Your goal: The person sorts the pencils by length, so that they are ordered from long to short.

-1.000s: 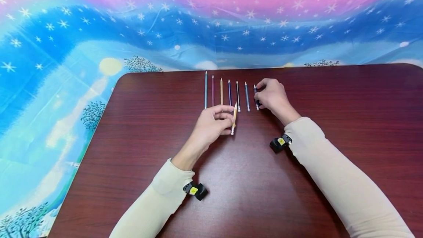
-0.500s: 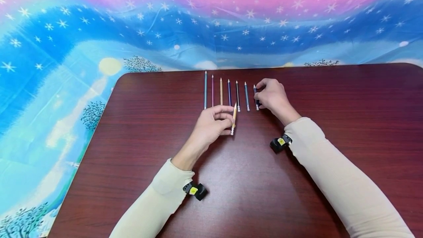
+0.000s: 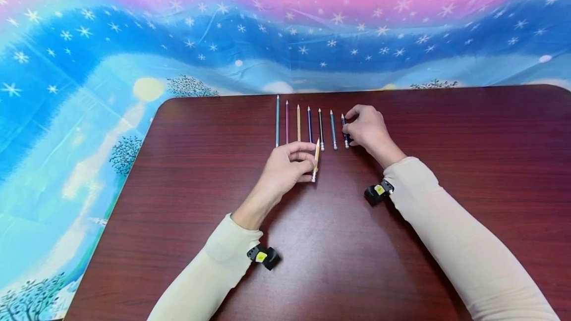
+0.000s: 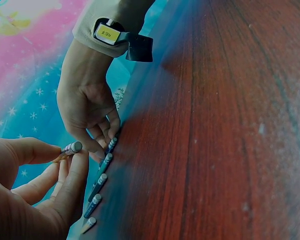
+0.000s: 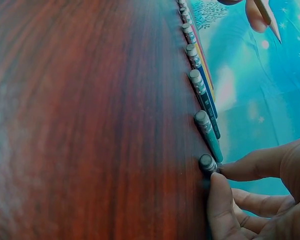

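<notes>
My left hand pinches a short yellow pencil above the table, its tip pointing away and its eraser end toward me. The eraser end of that pencil shows between thumb and fingers in the left wrist view. At the right end of a row of pencils, my right hand pinches a short dark pencil lying on the table. In the right wrist view its eraser sits between thumb and finger. Beside it lies a teal-blue pencil, then a black pencil.
Farther left in the row are a dark blue pencil, a tan-yellow pencil, a magenta pencil and a long teal pencil. The left hand hides some lower ends. Behind the dark wood table hangs a snowflake-patterned cloth.
The dark pencil under my right hand has shifted very slightly left and away. My left hand keeps holding the yellow pencil in the same place.
</notes>
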`<state>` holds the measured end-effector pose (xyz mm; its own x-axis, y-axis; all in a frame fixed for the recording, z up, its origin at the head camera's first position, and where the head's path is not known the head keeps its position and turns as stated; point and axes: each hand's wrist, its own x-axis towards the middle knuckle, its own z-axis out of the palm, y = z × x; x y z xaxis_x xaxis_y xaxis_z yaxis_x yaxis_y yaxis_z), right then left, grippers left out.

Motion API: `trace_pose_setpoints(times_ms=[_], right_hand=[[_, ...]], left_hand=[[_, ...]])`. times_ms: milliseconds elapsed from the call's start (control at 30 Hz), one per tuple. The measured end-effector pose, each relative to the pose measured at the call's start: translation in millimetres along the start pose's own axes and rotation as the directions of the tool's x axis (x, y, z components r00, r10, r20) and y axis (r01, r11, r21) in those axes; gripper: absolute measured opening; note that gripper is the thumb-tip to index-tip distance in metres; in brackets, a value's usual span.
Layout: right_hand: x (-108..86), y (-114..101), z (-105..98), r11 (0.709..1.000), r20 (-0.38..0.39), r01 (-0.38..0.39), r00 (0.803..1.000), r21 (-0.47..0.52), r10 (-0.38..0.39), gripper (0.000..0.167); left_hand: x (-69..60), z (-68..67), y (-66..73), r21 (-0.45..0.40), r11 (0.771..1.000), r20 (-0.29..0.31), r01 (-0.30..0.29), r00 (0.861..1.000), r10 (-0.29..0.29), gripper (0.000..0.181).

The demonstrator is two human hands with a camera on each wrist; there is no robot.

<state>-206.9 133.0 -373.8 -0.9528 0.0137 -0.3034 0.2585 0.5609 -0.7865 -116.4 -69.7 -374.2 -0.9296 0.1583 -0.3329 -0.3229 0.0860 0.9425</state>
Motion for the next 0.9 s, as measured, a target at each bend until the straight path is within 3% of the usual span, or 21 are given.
trace_pose_setpoints(times_ms=[900], right_hand=[[0.1, 2.4, 0.7, 1.000, 0.001, 0.004, 1.000, 0.021, -0.004, 0.036]], left_hand=[[-2.8, -0.2, 1.7, -0.016, 1.000, 0.014, 0.000, 1.000, 0.000, 0.039]])
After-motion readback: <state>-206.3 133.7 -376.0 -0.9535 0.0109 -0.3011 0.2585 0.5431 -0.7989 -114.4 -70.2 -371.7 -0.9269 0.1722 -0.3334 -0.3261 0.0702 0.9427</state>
